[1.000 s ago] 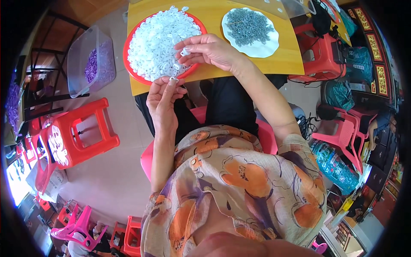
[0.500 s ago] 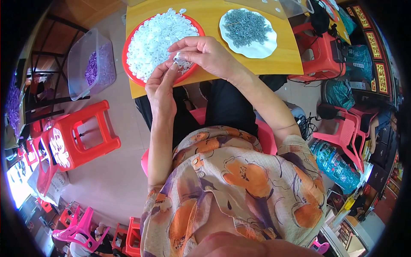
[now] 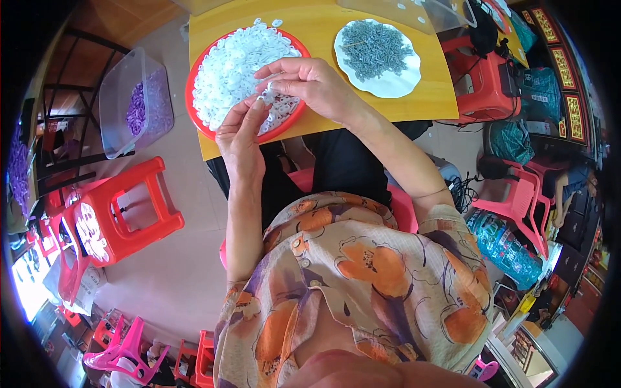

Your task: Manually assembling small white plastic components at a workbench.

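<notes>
Over the near right rim of a red basin [image 3: 299, 116], both hands meet fingertip to fingertip. Small white plastic pieces [image 3: 236, 71] are heaped inside the basin. My left hand [image 3: 240, 134] pinches one such small white plastic piece [image 3: 266, 96] between thumb and fingers. My right hand [image 3: 312, 85] is closed at the same spot, its thumb and forefinger on a small white piece [image 3: 271, 86]. Whether these are two pieces or parts of one, I cannot tell. To the right lies a white scalloped plate [image 3: 402, 83] with a pile of thin grey-green pieces [image 3: 376, 48].
Basin and plate stand on a yellow table [image 3: 432, 97]. Left of it is a clear plastic bin [image 3: 116, 143] with purple pieces, and a red stool [image 3: 139, 242]. Another red stool [image 3: 495, 81] stands right. A clear tub [image 3: 446, 14] sits at the far right.
The table and its things sit slightly lower in the picture. Both hands stay together over the basin, with small shifts of the fingertips around the white piece.
</notes>
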